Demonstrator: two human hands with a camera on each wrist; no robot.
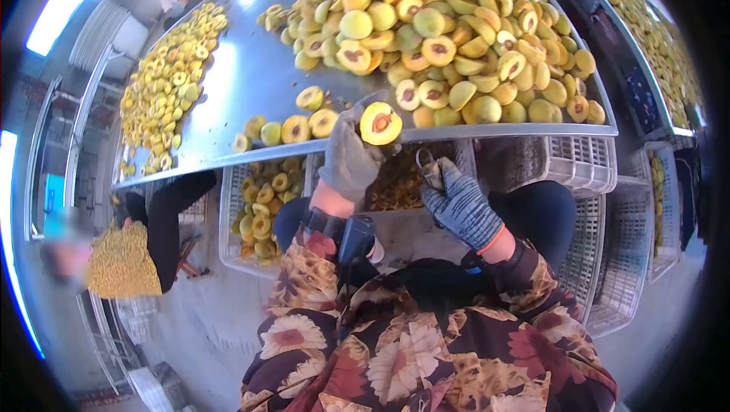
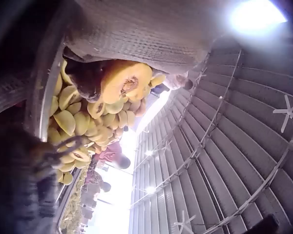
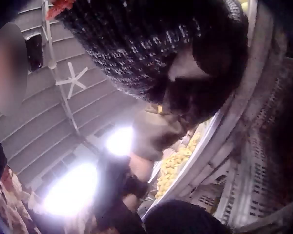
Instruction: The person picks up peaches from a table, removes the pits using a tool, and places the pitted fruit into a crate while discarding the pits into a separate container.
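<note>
Pinches a stone-bearing peach half (image 1: 380, 124) in the left hand (image 1: 351, 156), with piled peaches (image 1: 441, 39) at its one o'clock; curls right hand (image 1: 464, 208) fingers round a looped metal tool (image 1: 429, 166) at its four o'clock.

Desk (image 1: 251, 47): metal, smooth, glossy. Right glove (image 1: 465, 210): knitted cloth, ribbed, matt. Left glove (image 1: 351, 159): cloth, matt, grey. Crate (image 1: 582, 162): plastic, latticed. Sleeve (image 1: 304, 279): printed cloth, matt. Halved fruit (image 1: 380, 124): moist-looking cut face.

At the desk's (image 1: 255, 69) near edge, the left grip (image 1: 352, 155) holds a halved fruit (image 1: 381, 124); the right grip (image 1: 461, 209) holds a looped metal tool (image 1: 426, 162).
</note>
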